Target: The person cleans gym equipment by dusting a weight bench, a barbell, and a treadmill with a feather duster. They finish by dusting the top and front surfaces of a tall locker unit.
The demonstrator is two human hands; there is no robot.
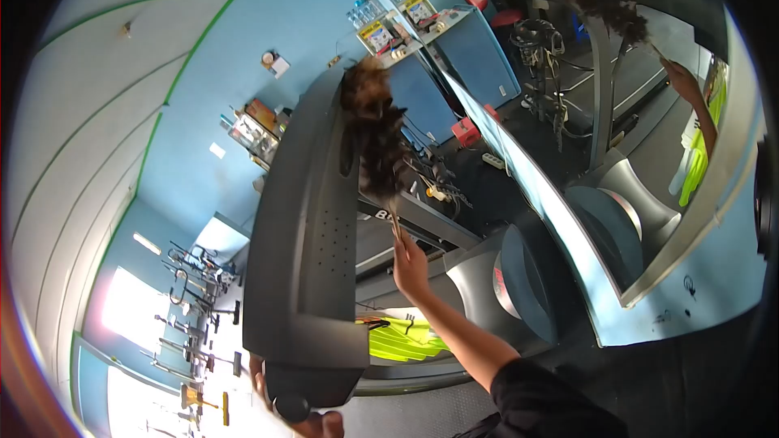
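Gripping feather duster (375, 134) tight in right hand (410, 269), brushing far end of treadmill console (304, 219). Hanging onto its near corner with left hand (307, 420). Guessing early days, near part left undusted.

Bare right hand (410, 269) and forearm; above the elbow a black sleeve (542, 396), plain, probably of a short-sleeved shirt; left hand (315, 423) bare too, only its fingers showing at the lower edge, partly cut off.
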